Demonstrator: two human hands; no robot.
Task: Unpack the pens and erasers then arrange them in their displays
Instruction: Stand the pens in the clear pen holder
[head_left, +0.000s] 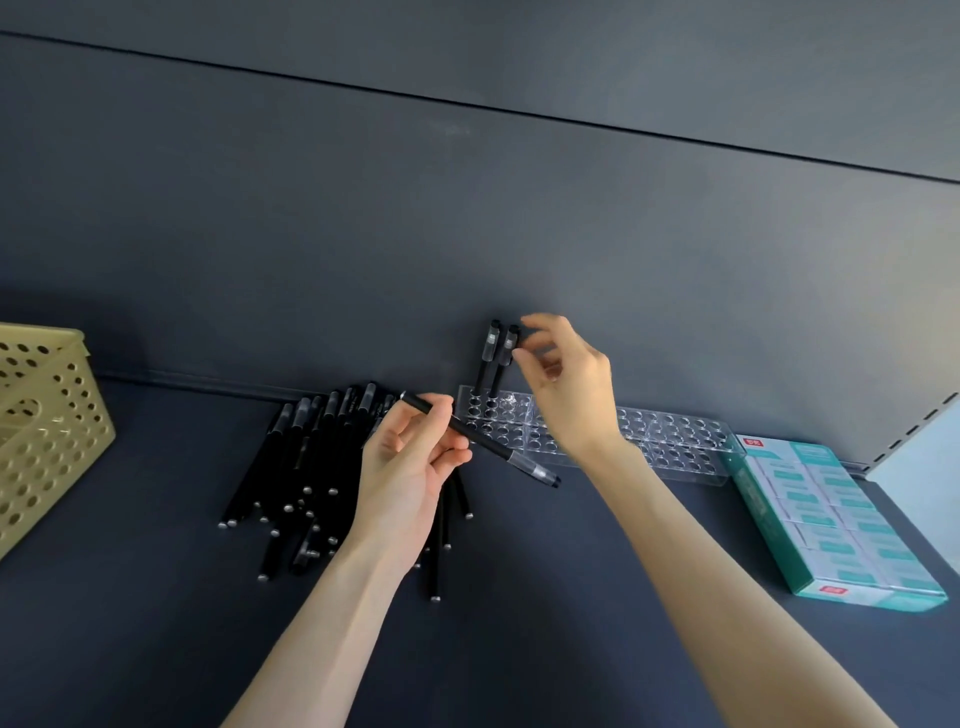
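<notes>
Head view: two pens (492, 358) upright in clear rack (680, 434).

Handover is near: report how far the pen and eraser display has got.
Done: two standing pens at the left end of the clear rack; the right hand pinches one's cap. In hand: the left hand holds a third pen. Left: the loose pen pile, and erasers in the teal box.

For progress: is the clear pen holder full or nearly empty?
Nearly empty: the clear pen holder holds two upright pens; other visible holes are bare.
</notes>
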